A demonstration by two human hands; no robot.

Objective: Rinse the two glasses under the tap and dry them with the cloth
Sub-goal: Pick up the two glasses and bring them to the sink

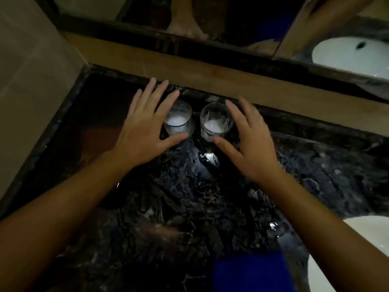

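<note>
Two clear glasses, left (178, 119) and right (215, 122), stand close on the dark marble worktop (189, 207); left hand (145, 131) and right hand (252, 144), fingers spread, could knock them together.

You are standing in what looks like a home bathroom, though the light is dim. A dark marble counter (210, 207) runs under a wall mirror (231, 22) that reflects a white basin (347, 53). The rim of a white sink (357, 239) is set into the counter on your right, and beige wall tiles (31, 81) close the left side
</note>
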